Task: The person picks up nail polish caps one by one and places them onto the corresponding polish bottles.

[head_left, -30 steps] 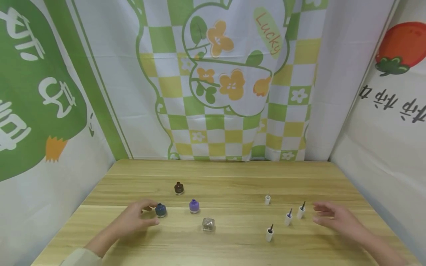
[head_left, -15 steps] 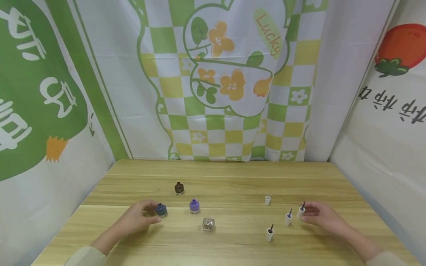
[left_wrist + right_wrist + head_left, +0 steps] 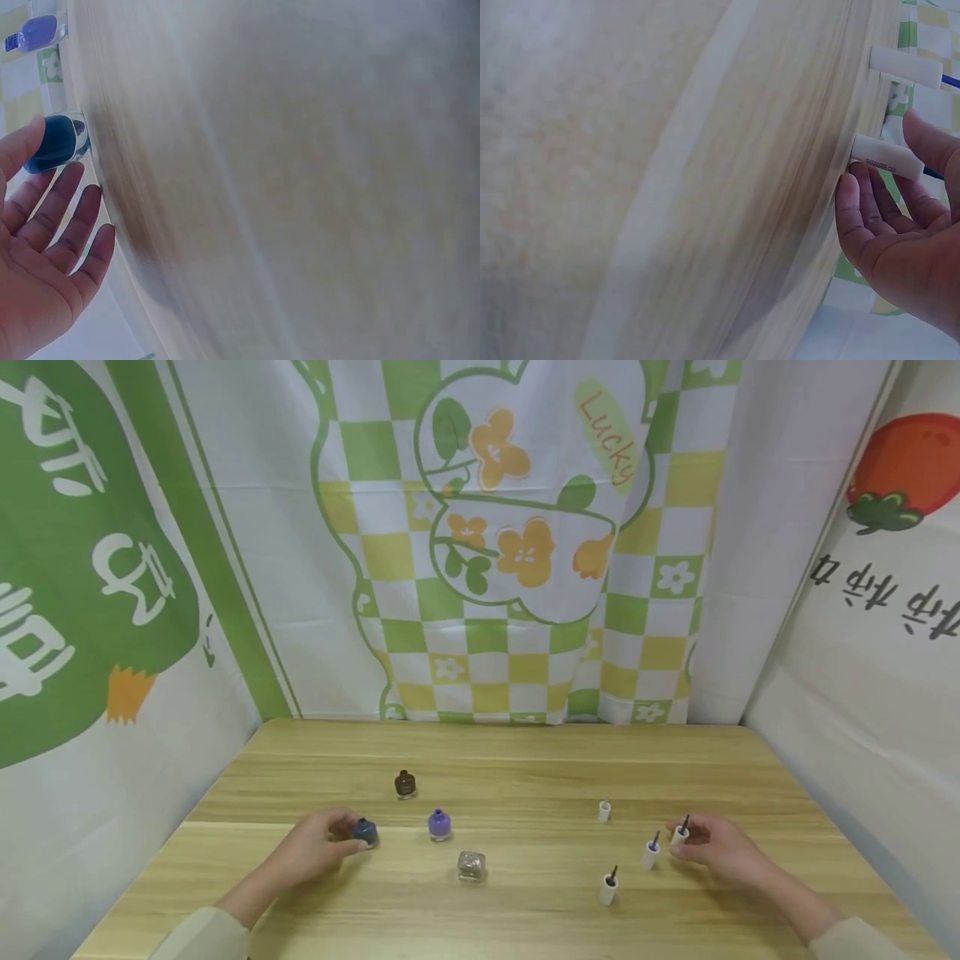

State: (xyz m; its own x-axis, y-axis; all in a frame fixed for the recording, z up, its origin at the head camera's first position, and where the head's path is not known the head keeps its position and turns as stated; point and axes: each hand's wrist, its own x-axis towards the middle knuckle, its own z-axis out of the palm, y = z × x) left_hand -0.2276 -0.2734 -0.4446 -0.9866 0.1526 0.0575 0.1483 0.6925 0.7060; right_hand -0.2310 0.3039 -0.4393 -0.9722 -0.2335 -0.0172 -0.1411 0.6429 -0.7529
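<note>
"What does the left hand (image 3: 318, 845) hold?"
"It pinches the blue bottle (image 3: 365, 832); the purple bottle (image 3: 439, 826) stands to the hand's right."
"And the right hand (image 3: 723, 850)?"
"Its fingers curl round a white cap (image 3: 680, 837), brush (image 3: 686, 822) up; a second cap (image 3: 650, 856) stands left of that hand."

Left of the purple bottle (image 3: 439, 825), the left fingers (image 3: 52, 206) cover part of the blue bottle (image 3: 366, 832); its neck is concealed in the left wrist view. Well right of the purple bottle, the right fingers (image 3: 849, 206) cover part of the rightmost white cap (image 3: 885, 156). Print on this cap is too small to read. In the right wrist view, its brush (image 3: 686, 822) is largely hidden. Both wrist views blur the surface (image 3: 525, 777). In the head view, the sleeves (image 3: 206, 935) and the surface's near edge are cut off below the purple bottle.
</note>
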